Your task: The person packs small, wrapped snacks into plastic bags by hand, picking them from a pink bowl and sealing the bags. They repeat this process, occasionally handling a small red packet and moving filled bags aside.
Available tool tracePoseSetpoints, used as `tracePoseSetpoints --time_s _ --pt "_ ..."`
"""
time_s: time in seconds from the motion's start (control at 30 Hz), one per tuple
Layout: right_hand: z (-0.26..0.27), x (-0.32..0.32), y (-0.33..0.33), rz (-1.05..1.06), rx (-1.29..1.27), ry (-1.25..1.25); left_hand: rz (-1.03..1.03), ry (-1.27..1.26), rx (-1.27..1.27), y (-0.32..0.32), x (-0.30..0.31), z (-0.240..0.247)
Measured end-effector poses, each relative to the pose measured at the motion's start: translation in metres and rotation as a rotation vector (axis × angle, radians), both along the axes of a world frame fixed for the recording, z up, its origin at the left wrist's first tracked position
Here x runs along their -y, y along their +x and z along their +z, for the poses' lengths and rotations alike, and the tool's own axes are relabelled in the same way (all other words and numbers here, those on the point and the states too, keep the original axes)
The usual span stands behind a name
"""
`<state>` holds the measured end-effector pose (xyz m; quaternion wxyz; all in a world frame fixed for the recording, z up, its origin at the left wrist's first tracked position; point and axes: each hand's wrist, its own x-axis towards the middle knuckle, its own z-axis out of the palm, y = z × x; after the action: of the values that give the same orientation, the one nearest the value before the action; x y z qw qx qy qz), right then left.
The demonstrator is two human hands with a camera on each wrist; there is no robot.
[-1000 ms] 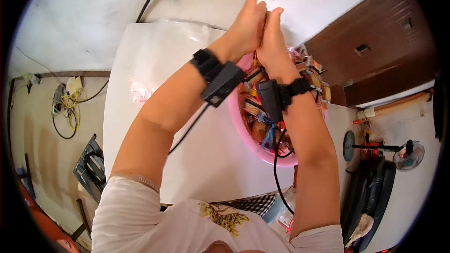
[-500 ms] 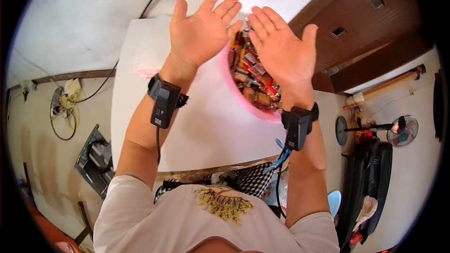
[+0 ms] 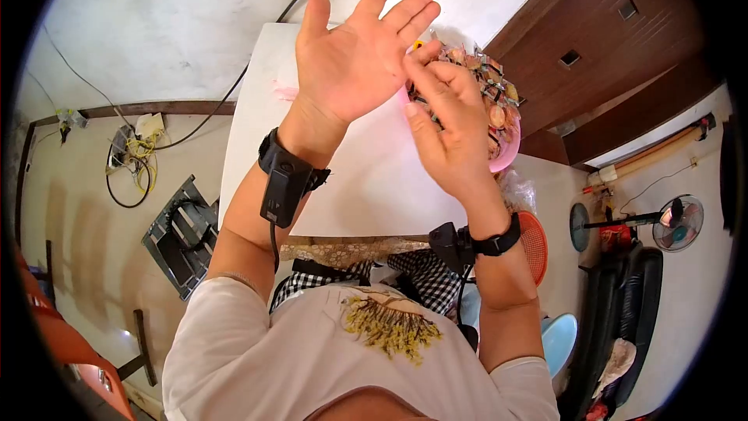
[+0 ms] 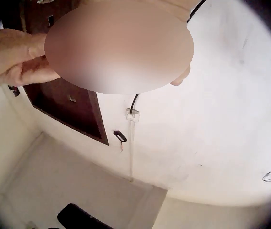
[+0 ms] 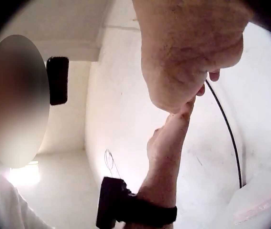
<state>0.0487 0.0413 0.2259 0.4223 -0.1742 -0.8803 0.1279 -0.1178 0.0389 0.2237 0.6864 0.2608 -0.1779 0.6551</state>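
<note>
My left hand (image 3: 354, 58) is raised over the white table (image 3: 366, 187), palm up with fingers spread and nothing in it. Close against its little-finger side, my right hand (image 3: 452, 129) has its index fingertip at the palm's edge and its fingers loosely bent. Behind the right hand, a pink basin (image 3: 506, 157) is heaped with small wrapped snacks (image 3: 499, 97), partly covered by that hand. In the right wrist view, the back of the right hand (image 5: 193, 52) hides most of the left. A blurred oval covers much of the left wrist view.
A brown wooden panel (image 3: 600, 39) stands beyond the basin. Right of the table are a red mesh basket (image 3: 533, 245), a light blue basin (image 3: 561, 343) and a fan (image 3: 676, 220). A dark plastic frame (image 3: 183, 234) and yellow cords (image 3: 144, 148) lie at left.
The hands were pressed together a second ago, then parted palms up. Since then the right hand has turned and come to the left hand's edge. The basin and table appear shifted in view.
</note>
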Motion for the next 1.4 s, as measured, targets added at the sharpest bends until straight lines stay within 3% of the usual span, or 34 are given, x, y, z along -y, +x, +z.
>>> tracePoseSetpoints --time_s 0.23,0.43,0.63,0.73,0.93,1.07,1.17,1.2,1.3,1.4 --pt "-0.005 0.014 -0.004 -0.080 0.061 0.349 0.003 -0.031 -0.030 0.000 0.016 0.000" --pt "-0.018 0.015 -0.004 -0.052 0.007 0.338 -0.015 -0.122 -0.028 0.002 0.016 -0.020" --pt "-0.027 0.016 -0.002 0.007 0.017 0.161 -0.006 -0.364 -0.028 0.015 0.028 -0.035" --pt "-0.040 0.018 0.009 0.004 0.161 0.061 0.108 -0.401 -0.173 0.000 0.031 -0.057" --pt "-0.081 0.006 0.103 -0.228 0.237 0.017 0.796 -0.632 -0.784 -0.092 0.018 -0.107" --pt "-0.109 -0.019 0.199 -0.580 0.460 -0.134 1.028 -0.781 -1.170 -0.136 -0.006 -0.143" --pt "-0.105 -0.036 0.229 -0.788 0.333 -0.114 1.207 -0.522 -1.632 -0.153 -0.040 -0.194" --pt "-0.102 -0.041 0.234 -0.824 0.296 -0.001 1.320 -0.389 -1.804 -0.145 -0.039 -0.191" --pt "-0.094 -0.058 0.248 -0.929 0.223 0.206 1.368 -0.069 -2.192 -0.133 -0.053 -0.199" --pt "-0.107 -0.083 0.300 -1.005 0.310 0.042 1.368 0.124 -2.430 -0.128 -0.062 -0.204"
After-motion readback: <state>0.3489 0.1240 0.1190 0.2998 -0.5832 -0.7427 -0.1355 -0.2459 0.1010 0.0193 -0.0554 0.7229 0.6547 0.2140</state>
